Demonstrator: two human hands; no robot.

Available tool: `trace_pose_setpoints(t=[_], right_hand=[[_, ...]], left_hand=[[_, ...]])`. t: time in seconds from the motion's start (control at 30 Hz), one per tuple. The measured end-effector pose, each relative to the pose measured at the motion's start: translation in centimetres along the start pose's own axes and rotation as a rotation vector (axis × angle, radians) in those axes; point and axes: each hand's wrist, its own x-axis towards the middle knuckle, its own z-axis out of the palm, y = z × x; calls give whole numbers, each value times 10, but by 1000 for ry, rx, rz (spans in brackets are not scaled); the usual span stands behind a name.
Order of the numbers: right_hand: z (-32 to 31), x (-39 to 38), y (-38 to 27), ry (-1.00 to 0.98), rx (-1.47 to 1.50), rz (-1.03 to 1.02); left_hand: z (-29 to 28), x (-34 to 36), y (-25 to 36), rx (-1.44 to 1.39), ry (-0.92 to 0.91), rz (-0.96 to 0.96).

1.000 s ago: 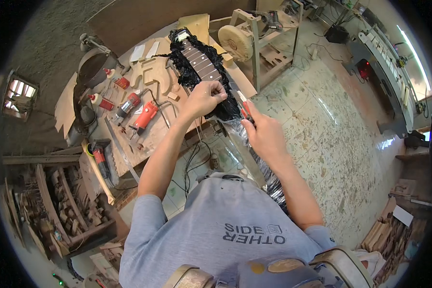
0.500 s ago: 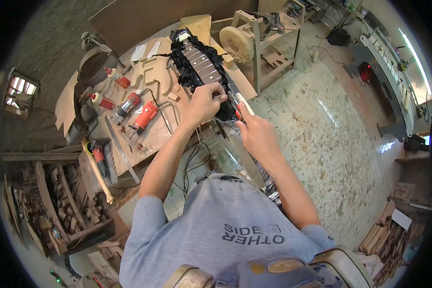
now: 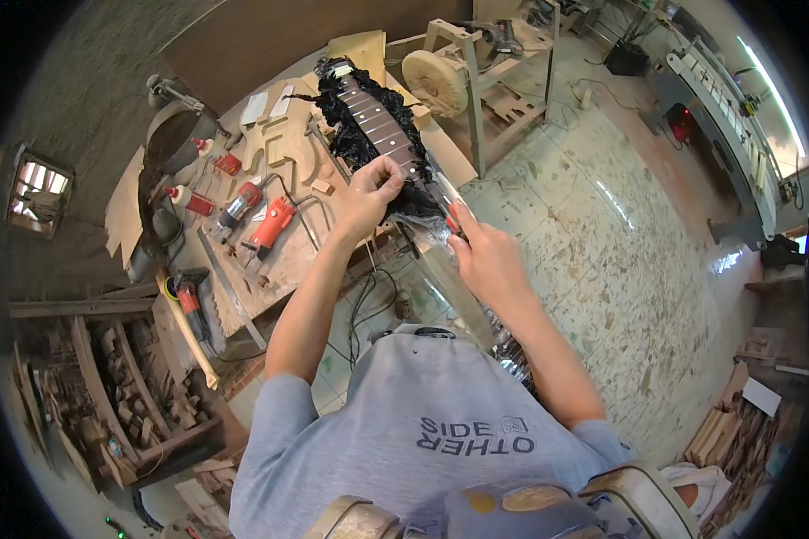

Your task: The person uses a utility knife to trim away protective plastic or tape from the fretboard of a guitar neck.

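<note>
A guitar neck (image 3: 382, 128) with a dark fretboard, pale frets and dot inlays lies along the bench's right side. Crumpled black plastic wrap (image 3: 340, 128) surrounds it on both sides. My left hand (image 3: 368, 198) is closed at the near end of the fretboard, thumb and fingers pressed together; what they pinch is hidden. Just right of it, my right hand (image 3: 493, 262) grips a red-handled tool (image 3: 453, 221), most of it covered by the fingers. Clear and black film bunches between the two hands.
The wooden bench (image 3: 283, 269) holds a red power tool (image 3: 271, 225), a red-and-grey one (image 3: 240, 205), two glue bottles (image 3: 191, 199) and a long metal ruler (image 3: 229, 286). A round buffing wheel (image 3: 434, 83) on a wooden stand is beyond the neck. Cables (image 3: 368, 301) hang below the bench edge.
My left hand has shifted slightly left and down, away from the fretboard's right edge. The right hand with the red-handled tool has moved slightly down, widening the gap between the hands.
</note>
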Motion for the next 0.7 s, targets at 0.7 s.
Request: trace_pose_setpoints(t=[0.7], right_hand=[[-5, -6, -1, 75, 131, 85]], left_hand=[[42, -23, 59, 935, -217, 164]])
